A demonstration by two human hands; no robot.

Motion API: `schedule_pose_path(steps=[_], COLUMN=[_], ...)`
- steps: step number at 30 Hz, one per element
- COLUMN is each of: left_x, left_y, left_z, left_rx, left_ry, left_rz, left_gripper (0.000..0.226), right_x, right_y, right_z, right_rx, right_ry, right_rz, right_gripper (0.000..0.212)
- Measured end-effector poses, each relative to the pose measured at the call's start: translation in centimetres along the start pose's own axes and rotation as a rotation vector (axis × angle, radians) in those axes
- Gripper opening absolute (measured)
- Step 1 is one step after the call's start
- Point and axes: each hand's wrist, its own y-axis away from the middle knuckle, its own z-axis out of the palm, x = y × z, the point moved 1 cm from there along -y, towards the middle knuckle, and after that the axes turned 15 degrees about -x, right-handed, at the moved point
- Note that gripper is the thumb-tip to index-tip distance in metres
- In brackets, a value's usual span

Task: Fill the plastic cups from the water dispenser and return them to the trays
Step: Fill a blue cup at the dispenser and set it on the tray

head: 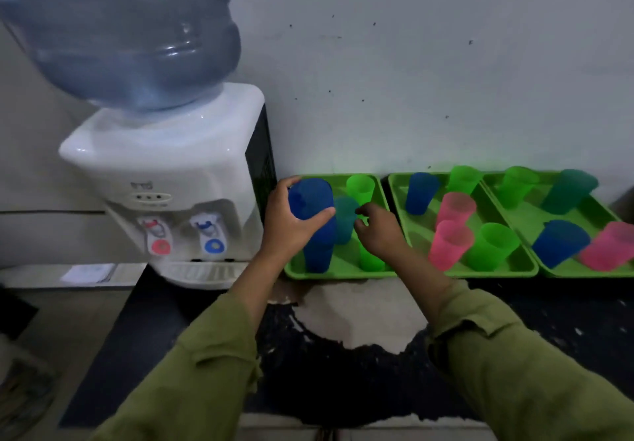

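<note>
Right now the left hand [291, 222] has its thumb and fingers wrapped round the top blue cup [310, 198]. It holds that cup just above a second blue cup [319, 250], which stands in the left tray [343, 274]. From here I can't tell whether the two are nested or already apart. The held cup's long axis is close to upright, leaning a little.

The right hand [380, 231] hovers over the same tray with its fingers loosely curled and nothing in them. Its fingertips are next to a teal cup [344, 217], though I can't see whether they touch it.

What matters for the next move is direction. The water dispenser [171, 179] sits just beside the tray, to the left of the cup, so the left hand is the nearer one and already has the load. The blue tap [210, 231] is closer to the cup than the red tap [156, 234]. I'd judge the cup needs to clear the tray wall, travel left while staying upright, and settle under the spout above the drip grille [202, 270].

The middle tray [480, 270] and right tray [583, 274] hold more cups, well away from both hands.
</note>
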Motion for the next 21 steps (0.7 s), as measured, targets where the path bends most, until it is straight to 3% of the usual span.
schedule_pose_path(steps=[4, 10, 21], left_x=[-2.1, -6.8, -14.7], left_y=[4.1, 8.6, 9.2], left_z=[-1.8, -4.1, -11.0], left_rx=[-0.005, -0.039, -0.193], left_ry=[0.032, 0.066, -0.026], left_rz=[-0.1, -0.231, -0.436], left_gripper=[0.08, 0.069, 0.074], right_x=[-1.9, -4.7, -11.0], right_y=[1.7, 2.0, 0.4], right_z=[2.4, 5.9, 12.5], right_rx=[0.004, -0.055, -0.115], right_ry=[-0.095, -0.109, -0.108], right_rz=[-0.01, 0.004, -0.036], right_gripper=[0.027, 0.026, 0.024])
